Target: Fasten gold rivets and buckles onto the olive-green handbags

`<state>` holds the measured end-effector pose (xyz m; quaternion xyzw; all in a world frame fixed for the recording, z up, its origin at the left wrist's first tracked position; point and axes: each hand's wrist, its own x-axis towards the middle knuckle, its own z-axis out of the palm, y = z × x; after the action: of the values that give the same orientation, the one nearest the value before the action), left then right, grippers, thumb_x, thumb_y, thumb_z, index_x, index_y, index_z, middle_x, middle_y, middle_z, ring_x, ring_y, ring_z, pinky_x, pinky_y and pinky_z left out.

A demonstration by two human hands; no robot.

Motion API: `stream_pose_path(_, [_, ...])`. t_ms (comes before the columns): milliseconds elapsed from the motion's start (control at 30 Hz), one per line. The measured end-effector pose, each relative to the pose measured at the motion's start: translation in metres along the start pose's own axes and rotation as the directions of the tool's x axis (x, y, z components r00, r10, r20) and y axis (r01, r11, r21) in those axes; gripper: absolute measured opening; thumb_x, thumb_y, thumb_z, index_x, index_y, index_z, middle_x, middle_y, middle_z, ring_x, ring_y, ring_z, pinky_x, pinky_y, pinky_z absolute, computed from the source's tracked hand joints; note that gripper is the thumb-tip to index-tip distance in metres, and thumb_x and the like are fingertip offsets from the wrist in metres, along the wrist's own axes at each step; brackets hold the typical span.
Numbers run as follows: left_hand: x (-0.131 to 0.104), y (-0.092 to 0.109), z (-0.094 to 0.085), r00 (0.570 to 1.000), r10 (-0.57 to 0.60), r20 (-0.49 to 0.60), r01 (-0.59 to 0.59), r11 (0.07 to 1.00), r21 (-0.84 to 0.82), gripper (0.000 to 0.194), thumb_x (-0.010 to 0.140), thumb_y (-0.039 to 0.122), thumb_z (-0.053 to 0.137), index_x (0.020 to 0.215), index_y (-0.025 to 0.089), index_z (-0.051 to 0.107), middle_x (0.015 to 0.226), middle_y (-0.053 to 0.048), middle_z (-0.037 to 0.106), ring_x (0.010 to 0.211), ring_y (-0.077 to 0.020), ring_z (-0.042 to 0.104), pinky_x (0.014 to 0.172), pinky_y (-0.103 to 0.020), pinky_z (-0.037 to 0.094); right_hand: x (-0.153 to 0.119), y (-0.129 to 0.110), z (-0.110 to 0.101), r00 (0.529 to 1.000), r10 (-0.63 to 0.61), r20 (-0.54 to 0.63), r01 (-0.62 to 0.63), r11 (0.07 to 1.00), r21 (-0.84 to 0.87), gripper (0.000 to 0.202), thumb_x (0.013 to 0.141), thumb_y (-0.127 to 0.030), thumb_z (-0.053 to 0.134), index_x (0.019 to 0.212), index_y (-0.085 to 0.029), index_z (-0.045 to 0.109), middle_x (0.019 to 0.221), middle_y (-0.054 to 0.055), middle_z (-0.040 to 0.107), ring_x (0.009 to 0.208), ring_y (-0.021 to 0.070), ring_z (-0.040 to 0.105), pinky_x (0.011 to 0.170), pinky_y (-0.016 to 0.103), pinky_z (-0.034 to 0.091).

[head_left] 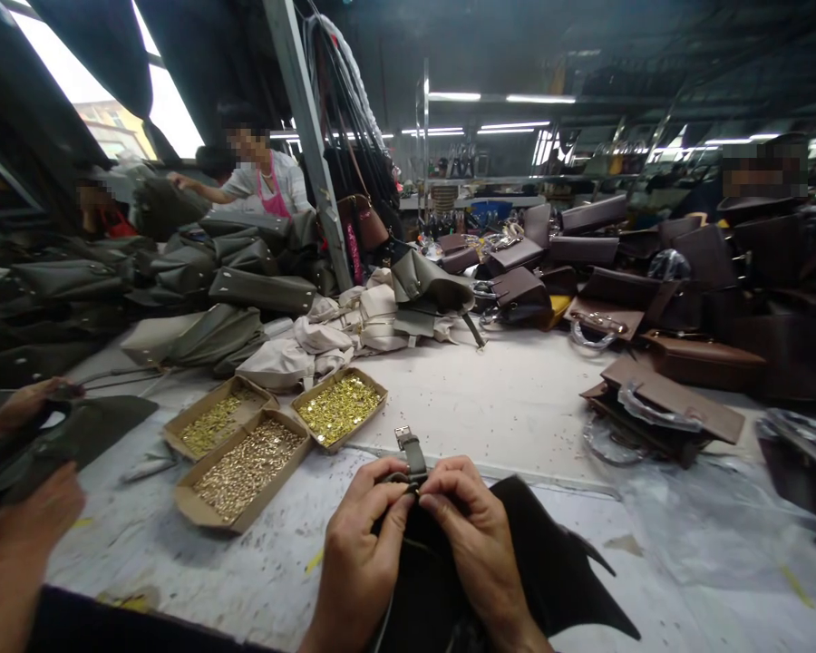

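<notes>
My left hand [364, 549] and my right hand [477, 535] meet at the lower middle, fingertips pinched together at a dark strap. A metal buckle [403, 437] tops the olive strap piece [414, 456] that stands up just beyond the fingertips. Under both hands lies a black leather-like piece [550, 562], spreading to the right with pointed ends. Something small and gold-coloured shows between the fingertips, too small to make out. Beyond my left hand are cardboard trays of small metal parts, one with pinkish-gold pieces [248, 462] and one with yellow-gold pieces [338, 408].
Another person's hands [34, 508] hold dark green material at the left edge. Olive bags [265, 290] and cream pieces [319, 340] are heaped behind the trays. Brown bags [673, 399] and clear plastic [714, 526] lie right on the white table [490, 390]. A person in a pink apron [272, 186] stands behind.
</notes>
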<state>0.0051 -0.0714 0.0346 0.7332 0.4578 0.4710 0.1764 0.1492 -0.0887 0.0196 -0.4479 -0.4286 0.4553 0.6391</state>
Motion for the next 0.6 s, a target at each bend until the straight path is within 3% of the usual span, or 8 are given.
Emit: stream_pose_path(600, [-0.0051, -0.0029, 0.0042, 0.998, 0.051, -0.021, -0.052, 0.998, -0.044, 0.016, 0.094, 0.015, 0.06, 0.093, 0.022, 0.074, 0.11, -0.005, 0.07, 0.104, -0.0171, 0.069, 0.092, -0.024, 0.058, -0.0007, 0.0044, 0.0004, 0.999, -0.037, -0.015, 0.037, 0.999, 0.011, 0.007, 0.085, -0.029, 0.078, 0.079, -0.025, 0.076, 0.087, 0.0, 0.06, 0.086, 0.0169, 0.059, 0.08, 0.024, 0.048])
